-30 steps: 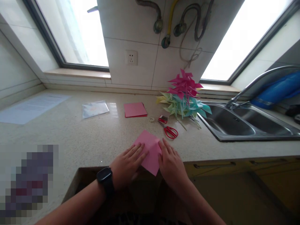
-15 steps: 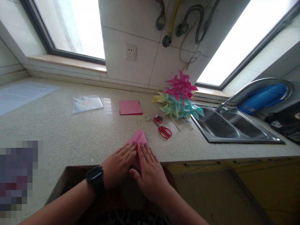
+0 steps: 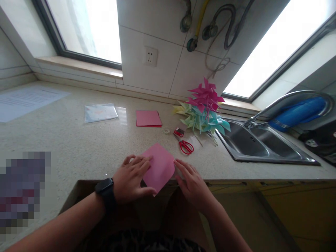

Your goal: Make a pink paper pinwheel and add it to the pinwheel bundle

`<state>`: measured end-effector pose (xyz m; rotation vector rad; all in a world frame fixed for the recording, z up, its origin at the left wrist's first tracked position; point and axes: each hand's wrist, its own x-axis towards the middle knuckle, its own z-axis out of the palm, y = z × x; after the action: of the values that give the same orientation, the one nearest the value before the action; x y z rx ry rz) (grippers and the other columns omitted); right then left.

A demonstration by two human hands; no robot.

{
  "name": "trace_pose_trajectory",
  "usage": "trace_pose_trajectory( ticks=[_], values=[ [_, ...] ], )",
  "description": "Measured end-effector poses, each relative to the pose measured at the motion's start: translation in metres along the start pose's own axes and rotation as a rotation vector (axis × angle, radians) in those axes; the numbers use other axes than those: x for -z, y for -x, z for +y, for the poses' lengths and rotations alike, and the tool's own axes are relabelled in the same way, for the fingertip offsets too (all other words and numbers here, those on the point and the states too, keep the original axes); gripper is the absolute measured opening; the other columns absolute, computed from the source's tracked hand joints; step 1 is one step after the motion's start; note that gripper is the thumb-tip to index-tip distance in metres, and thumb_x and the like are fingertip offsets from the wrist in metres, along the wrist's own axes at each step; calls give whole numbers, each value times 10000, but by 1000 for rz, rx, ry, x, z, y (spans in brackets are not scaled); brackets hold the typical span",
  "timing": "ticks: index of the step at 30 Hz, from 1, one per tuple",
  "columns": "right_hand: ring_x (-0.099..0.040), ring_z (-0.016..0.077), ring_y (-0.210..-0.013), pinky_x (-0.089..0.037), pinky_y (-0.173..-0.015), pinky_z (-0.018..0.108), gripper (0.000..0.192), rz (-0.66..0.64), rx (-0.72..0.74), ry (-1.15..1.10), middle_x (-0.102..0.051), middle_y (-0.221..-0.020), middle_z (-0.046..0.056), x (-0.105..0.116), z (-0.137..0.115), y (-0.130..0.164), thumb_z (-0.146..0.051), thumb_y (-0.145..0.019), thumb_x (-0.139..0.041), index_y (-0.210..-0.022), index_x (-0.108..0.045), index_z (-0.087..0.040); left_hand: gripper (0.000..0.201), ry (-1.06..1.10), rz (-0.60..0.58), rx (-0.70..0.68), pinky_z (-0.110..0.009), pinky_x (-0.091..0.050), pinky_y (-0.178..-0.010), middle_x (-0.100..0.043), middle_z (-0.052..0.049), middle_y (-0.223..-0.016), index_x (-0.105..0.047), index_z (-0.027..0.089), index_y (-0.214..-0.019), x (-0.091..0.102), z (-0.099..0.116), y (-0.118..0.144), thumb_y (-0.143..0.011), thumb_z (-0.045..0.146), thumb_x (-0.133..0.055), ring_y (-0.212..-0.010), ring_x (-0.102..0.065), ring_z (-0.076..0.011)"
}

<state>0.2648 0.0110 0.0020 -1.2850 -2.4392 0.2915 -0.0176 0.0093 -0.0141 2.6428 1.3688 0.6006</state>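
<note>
A square sheet of pink paper [image 3: 159, 168] lies spread at the counter's front edge, turned cornerwise, its near corner reaching past the edge. My left hand [image 3: 135, 178], with a dark watch on the wrist, rests on the paper's left side, fingers stretched out and thumb apart along the lower left edge. The left corner is hidden beneath it. At the right corner, my right hand [image 3: 190, 180] touches the paper with its fingertips; its fingers are extended and the thumb stands apart. Red-handled scissors [image 3: 186, 147] lie just beyond, beside a small red box [image 3: 179, 132].
A stack of pink paper [image 3: 148, 118] and a small roll of tape [image 3: 166, 131] lie behind. Several paper pinwheels [image 3: 206, 98] are piled near the steel sink [image 3: 233, 143]. A clear packet [image 3: 101, 112] and a printed sheet [image 3: 28, 99] lie to the left.
The pink paper was folded inward under both hands; now it is opened out flat. My right hand has moved right to the paper's corner, my left slightly left. The view has shifted a little.
</note>
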Motion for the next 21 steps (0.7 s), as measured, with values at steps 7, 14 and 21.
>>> trace_pose_trajectory(
  ticks=[7,14,21],
  values=[
    [-548,237,-1293,-473,-1057,462,375,25,208,-16,-595,-1400,107,-8,7,-6,-181,-969,-495,-1324,-599,-241,385,-109,116,66,-523,-325,-1086,-560,-150,-1399,-656,187,-1152,6,-16,-5,-920,484,-578,-1288,-500,-341],
    [-652,203,-1130,-497,-994,411,273,84,318,-71,-734,-1168,74,-26,-2,-17,-188,-964,-557,-1215,-657,-224,288,-74,118,34,-456,-450,-943,-658,-99,-1185,-628,199,-1234,9,-20,-8,-993,229,-473,-1066,-585,-261],
    [-666,198,-1122,-520,-960,392,322,152,342,-123,-745,-1150,63,-40,-1,-18,-154,-940,-568,-1238,-649,-245,386,-19,18,-73,-482,-397,-1075,-596,-83,-1414,-575,214,-1354,-1,-14,-6,-976,263,-506,-1320,-502,-284]
  ],
)
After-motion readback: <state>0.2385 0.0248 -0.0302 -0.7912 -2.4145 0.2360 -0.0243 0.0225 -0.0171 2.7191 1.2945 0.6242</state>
